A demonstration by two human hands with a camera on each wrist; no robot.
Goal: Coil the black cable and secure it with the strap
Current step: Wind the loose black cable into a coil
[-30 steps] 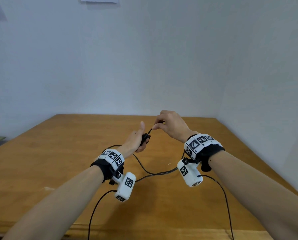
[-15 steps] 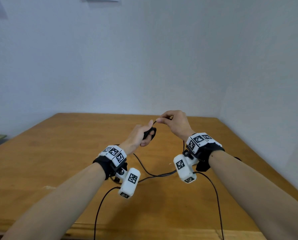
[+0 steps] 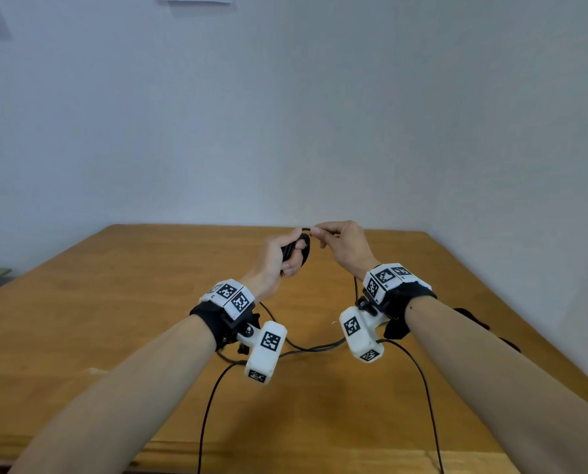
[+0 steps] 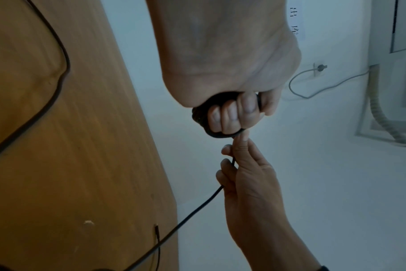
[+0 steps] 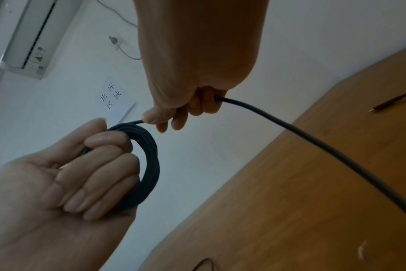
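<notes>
My left hand (image 3: 279, 258) grips a small coil of black cable (image 3: 301, 249) above the far middle of the wooden table (image 3: 114, 302). In the right wrist view its fingers curl through the coil (image 5: 148, 165) of several loops. My right hand (image 3: 342, 242) pinches the cable (image 5: 137, 122) right at the top of the coil, and the line runs on through its curled fingers (image 5: 204, 104). The loose cable (image 3: 306, 348) then drops to the table and trails under both wrists. A dark strip, maybe the strap (image 3: 472, 318), lies behind my right forearm.
Thin black leads (image 3: 207, 412) from the wrist cameras hang over the table's near edge. A thin plug tip (image 4: 156, 231) lies on the wood. Walls close off the table's far and right sides. An air conditioner (image 5: 23, 34) hangs on the wall.
Both hands have risen and moved further from me. My right hand has carried the cable up over the top of the coil, which my left hand has turned more upright.
</notes>
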